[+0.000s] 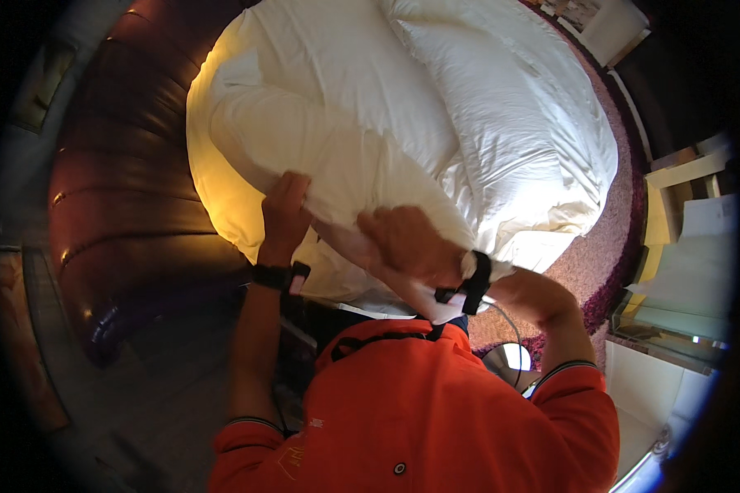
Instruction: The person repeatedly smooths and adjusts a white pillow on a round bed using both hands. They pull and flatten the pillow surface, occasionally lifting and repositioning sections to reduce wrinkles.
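White bedding, apparently a duvet (345, 142), lies rumpled across the bed, its near part lifted in a fold towards me. At the left of this fold, my left hand (285, 212) grips the edge of the cloth with curled fingers. My right hand (410, 240) is motion-blurred, its fingers bent over the same raised edge farther right. Between the two hands the cloth runs in a slanting band, and a loose corner (447, 313) hangs by my waist. Both wrists wear black straps. What lies under the fold is hidden.
A padded dark red-brown leather headboard (135, 185) borders the bed on the left. To the right are a pink-purple carpet (586, 271) and shelves (684, 166) with papers. A round shiny object (509, 357) and a cable (512, 326) are beside my right arm.
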Available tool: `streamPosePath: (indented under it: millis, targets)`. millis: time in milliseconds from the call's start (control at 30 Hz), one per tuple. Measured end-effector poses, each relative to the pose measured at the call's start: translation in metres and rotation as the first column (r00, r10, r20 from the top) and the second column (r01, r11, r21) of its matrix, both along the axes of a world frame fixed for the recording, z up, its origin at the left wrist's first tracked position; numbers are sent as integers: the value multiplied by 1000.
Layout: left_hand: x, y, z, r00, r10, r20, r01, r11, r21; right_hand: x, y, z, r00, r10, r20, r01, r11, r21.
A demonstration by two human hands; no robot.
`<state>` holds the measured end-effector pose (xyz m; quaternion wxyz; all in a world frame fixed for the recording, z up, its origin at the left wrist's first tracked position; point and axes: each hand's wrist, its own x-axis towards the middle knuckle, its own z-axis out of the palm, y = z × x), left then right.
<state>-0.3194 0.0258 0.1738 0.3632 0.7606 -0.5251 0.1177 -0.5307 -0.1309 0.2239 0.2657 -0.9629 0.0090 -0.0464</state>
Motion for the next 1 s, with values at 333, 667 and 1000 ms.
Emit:
streamPosePath:
  millis: [333, 667, 1000]
  targets:
    - [-33, 98, -186, 890, 295, -348, -92, 864, 495, 24, 21, -204, 999, 45, 6, -45, 984, 173]
    - [-81, 39, -118, 929, 308, -203, -247, 928, 279, 74, -17, -160, 992, -23, 125, 39, 991, -131]
    - [-64, 31, -148, 961, 190, -200, -116, 936, 332, 99, -76, -201, 956, 286, -71, -294, 905, -307]
